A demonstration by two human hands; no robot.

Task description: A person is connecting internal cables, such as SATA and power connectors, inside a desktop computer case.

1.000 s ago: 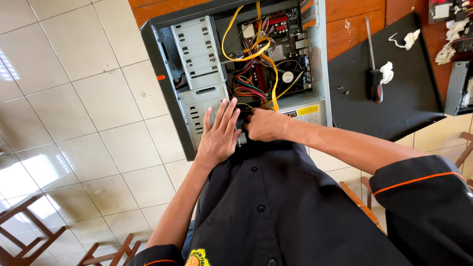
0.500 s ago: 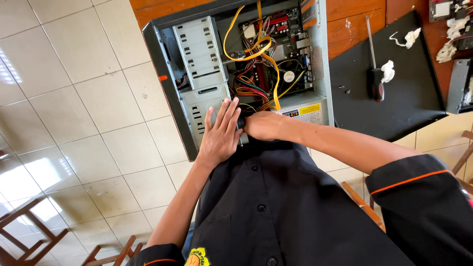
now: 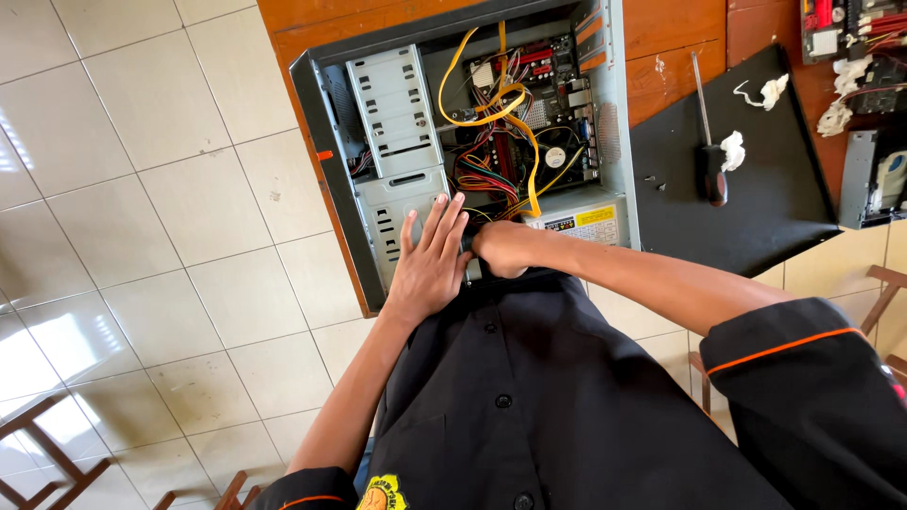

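An open grey computer case (image 3: 331, 170) lies on its side on a wooden table, showing a drive cage (image 3: 397, 113), a circuit board and a tangle of yellow, red and black cables (image 3: 491, 104). My left hand (image 3: 430, 260) rests flat, fingers spread, on the lower metal drive bay at the case's near edge. My right hand (image 3: 501, 247) is curled beside it, fingers tucked down into the case next to the power supply (image 3: 581, 222). What the right hand grips is hidden.
A black side panel (image 3: 756, 198) lies right of the case with a black-handled screwdriver (image 3: 709, 161), small screws and white wads on it. More computer parts (image 3: 874, 123) sit at the far right. White floor tiles (image 3: 142, 236) spread left; wooden chair parts show below.
Both hands stay at the case's near edge; the view has shifted slightly. The right hand's fingers have curled a little deeper into the case.
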